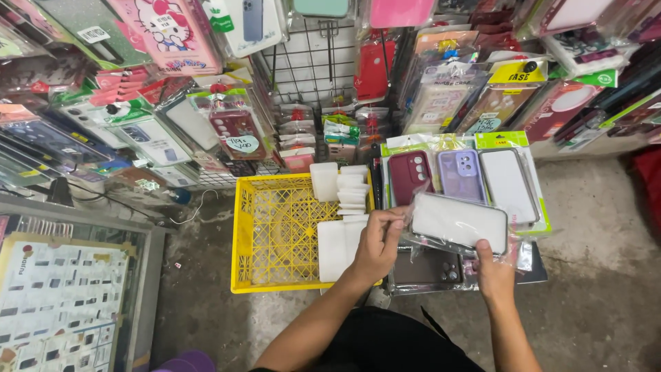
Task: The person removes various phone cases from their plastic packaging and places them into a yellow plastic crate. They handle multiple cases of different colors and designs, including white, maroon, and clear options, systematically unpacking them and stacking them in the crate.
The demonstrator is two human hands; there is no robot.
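Clear case: a see-through phone case (460, 220) in a crinkled plastic sleeve, held up just right of the crate and above the grey floor.
Left hand: the left hand (377, 242) pinches the case's left end, thumb and fingers closed narrow on the sleeve, over the crate's right edge.
Right hand: the right hand (493, 273) grips the case's lower right corner from below, thumb pressed on the sleeve.
Crate: a yellow lattice crate (275, 234) on the floor; white cases (344, 207) stacked and lying along its right side.
Row of cases: just right of the crate, behind the held case, a maroon case (409, 173), a lilac case (460, 173) and a white case (508, 183) lie side by side.
Dark case: a dark case (427, 269) lies under the held one, right of the crate.
Racks: packaged cases (172, 131) hang behind the crate.
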